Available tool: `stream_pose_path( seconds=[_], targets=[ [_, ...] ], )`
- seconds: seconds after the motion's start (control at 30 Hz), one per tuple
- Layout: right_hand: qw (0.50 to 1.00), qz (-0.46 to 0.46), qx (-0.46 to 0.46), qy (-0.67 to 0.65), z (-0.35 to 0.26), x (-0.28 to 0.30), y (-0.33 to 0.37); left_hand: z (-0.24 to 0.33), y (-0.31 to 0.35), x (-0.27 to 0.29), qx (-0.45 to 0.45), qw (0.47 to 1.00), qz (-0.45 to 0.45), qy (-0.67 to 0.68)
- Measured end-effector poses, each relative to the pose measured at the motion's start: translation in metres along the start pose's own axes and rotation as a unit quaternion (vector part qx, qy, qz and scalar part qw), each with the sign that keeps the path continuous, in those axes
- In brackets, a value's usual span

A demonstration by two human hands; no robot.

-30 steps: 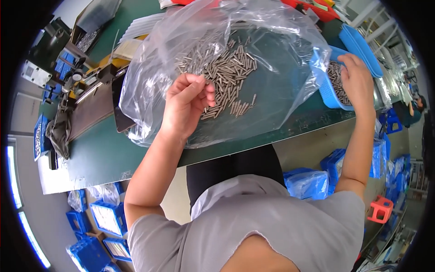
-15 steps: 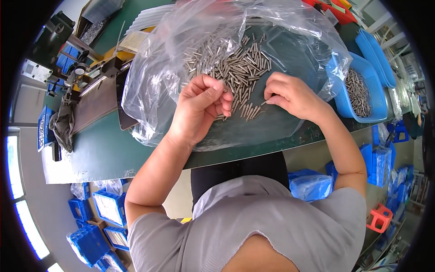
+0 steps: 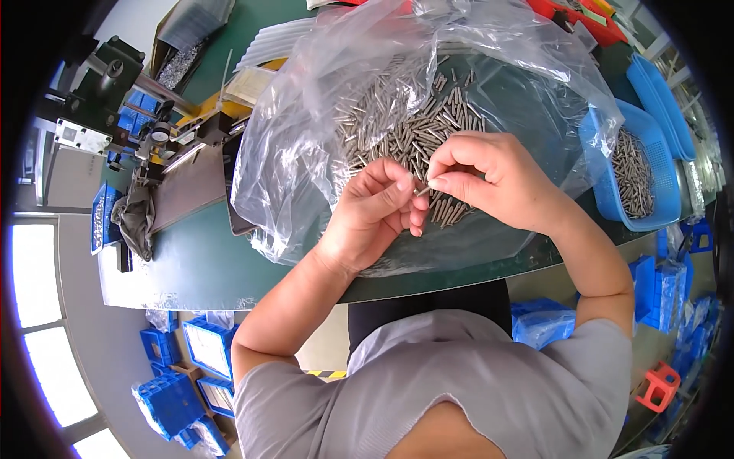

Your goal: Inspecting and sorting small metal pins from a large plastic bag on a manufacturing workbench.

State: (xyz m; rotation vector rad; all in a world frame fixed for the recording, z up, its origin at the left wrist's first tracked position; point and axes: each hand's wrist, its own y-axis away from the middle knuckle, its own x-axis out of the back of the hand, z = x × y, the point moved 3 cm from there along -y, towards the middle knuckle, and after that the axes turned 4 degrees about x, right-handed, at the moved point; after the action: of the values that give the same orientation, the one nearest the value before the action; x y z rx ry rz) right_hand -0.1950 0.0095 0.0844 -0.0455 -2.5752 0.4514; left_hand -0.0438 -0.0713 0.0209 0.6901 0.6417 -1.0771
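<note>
Here, one short grey metal pin (image 3: 421, 191) is pinched between the two hands above the heap of like grey metal pins (image 3: 405, 134) spread on the clear crumpled plastic bag (image 3: 306, 130). The right hand (image 3: 493, 180) has thumb and forefinger closed on one end of the pin; the left hand (image 3: 378, 214) is curled loosely, its fingertips meeting the other end, and whether more pins lie in its palm I cannot tell. Doing this well probably means keeping the pinch light and near the pin's end, and working low over the heap so a dropped pin falls back among the others.

The bag's raised folds wall the heap on the left and the far side. To the right, just beside the bag, stands a blue plastic bin (image 3: 657, 176) holding more pins. The near edge of the dark green desk (image 3: 206, 260) runs close under the wrists. At left a grey metal machine fixture (image 3: 164, 138) crowds the desk; open room lies mainly between bag and near edge.
</note>
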Motion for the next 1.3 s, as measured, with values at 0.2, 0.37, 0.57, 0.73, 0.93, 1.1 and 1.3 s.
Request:
stream_pose_path(
  seconds=[0.2,0.37,0.57,0.73,0.93,1.1,1.3],
  targets=[
    [0.999,0.012,-0.027,-0.026,0.008,0.002,0.001,-0.001,-0.001,0.0,0.006,1.0,-0.002,-0.002],
    [1.0,0.012,-0.003,-0.003,0.009,0.002,0.002,-0.002,-0.002,-0.001,0.011,1.0,0.004,-0.008],
    [1.0,0.011,0.0,0.005,0.006,0.0,0.004,-0.003,-0.001,-0.001,0.005,0.998,0.018,-0.052],
    [0.95,-0.045,-0.168,-0.258,0.012,-0.017,0.005,-0.003,0.001,-0.005,-0.01,0.999,-0.003,-0.04],
    [0.96,0.029,-0.099,-0.262,0.024,-0.023,0.009,-0.003,-0.001,-0.005,-0.008,0.999,0.024,-0.038],
    [0.907,0.119,-0.176,-0.364,0.039,0.008,0.005,0.0,-0.001,0.001,-0.039,0.996,0.047,-0.067],
    [0.854,-0.021,-0.286,-0.434,0.05,0.012,0.014,0.004,-0.001,0.003,-0.056,0.998,0.032,-0.028]
  ],
)
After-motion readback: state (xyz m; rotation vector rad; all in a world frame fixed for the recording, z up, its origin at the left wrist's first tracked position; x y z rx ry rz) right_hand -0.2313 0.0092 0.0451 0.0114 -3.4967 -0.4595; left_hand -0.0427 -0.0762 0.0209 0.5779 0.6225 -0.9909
